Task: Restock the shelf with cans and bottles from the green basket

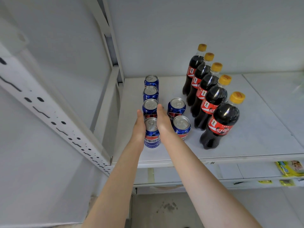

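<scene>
We flank the near blue can (152, 134) with our left hand (139, 127) and right hand (163, 122), fingers straight and grip apart, likely to square it into its row (150, 94).

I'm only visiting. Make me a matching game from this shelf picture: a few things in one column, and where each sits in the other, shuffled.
Things
1. bottles
2. front can
3. yellow packets
4. pair of cans

Places
A. between the left hand and right hand
B. below the shelf, far right
C. one row of five, yellow caps
D. just left of the bottles

Pairs: 1-C, 2-A, 3-B, 4-D
</scene>
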